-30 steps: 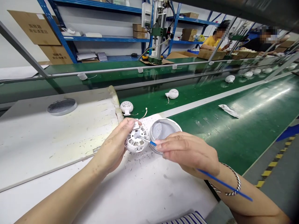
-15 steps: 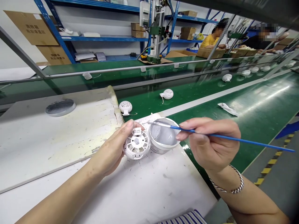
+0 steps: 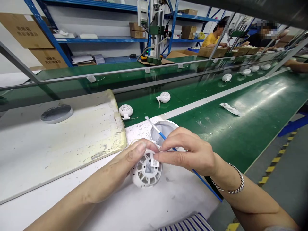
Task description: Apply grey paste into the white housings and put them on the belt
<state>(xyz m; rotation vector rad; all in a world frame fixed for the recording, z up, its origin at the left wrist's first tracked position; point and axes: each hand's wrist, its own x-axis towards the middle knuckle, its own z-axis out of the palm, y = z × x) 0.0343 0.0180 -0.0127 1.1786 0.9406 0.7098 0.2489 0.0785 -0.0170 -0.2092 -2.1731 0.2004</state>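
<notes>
My left hand [image 3: 131, 160] is closed around a round white plastic housing with vent slots [image 3: 141, 179]; its slotted face is turned up. A patch of grey paste [image 3: 150, 167] covers the middle of that face. Beside the patch is a small white tab with print [image 3: 155, 163], touched by the fingertips of my right hand [image 3: 190, 150]. That same hand keeps a thin blue paintbrush [image 3: 207, 184], its grey-coated tip pointing away over a white tub of grey paste [image 3: 176, 123]. My hand and the brush partly hide the tub.
More white vented housings [image 3: 125, 111] lie on the green conveyor [image 3: 192, 125], with a crumpled white packet [image 3: 230, 109]. A grey-stained lid [image 3: 57, 114] lies on the worn white board [image 3: 96, 128] at left. Co-workers [image 3: 214, 38] sit far right; another person's hand [image 3: 297, 65] reaches in at the right edge.
My right hand has moved left and down, bringing its fingers onto the tab. The housing has come nearer and turned. The grey patch on it looks larger, and the brush now slants back over the tub.
</notes>
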